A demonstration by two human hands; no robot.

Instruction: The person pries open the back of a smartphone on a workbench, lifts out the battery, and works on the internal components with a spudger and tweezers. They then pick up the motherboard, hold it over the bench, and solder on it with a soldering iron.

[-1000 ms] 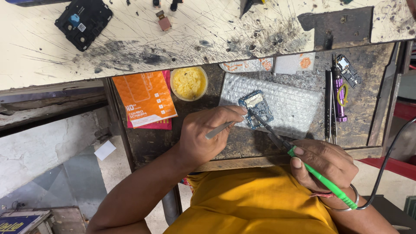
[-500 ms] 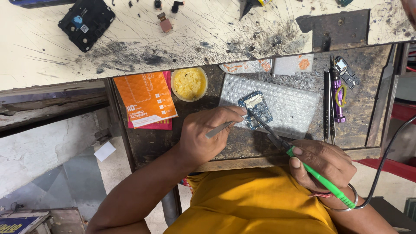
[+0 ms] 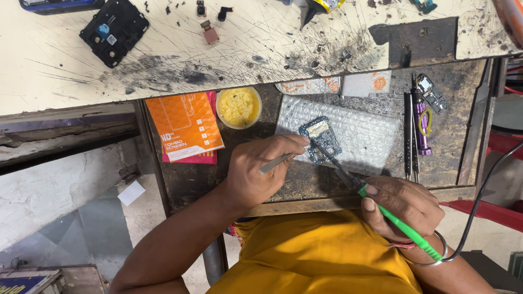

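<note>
Right hand [image 3: 403, 209] nearest us, gripping green soldering iron [image 3: 397, 223], tip on circuit board [image 3: 321, 139]. Left hand [image 3: 256, 174] pinching tweezers [image 3: 275, 163] at board edge. Board rests on bubble wrap [image 3: 365, 136]; we fear hot tip slipping, melting it.

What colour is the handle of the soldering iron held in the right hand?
Bright green, on the soldering iron in the right hand, seen in the head view.
</note>
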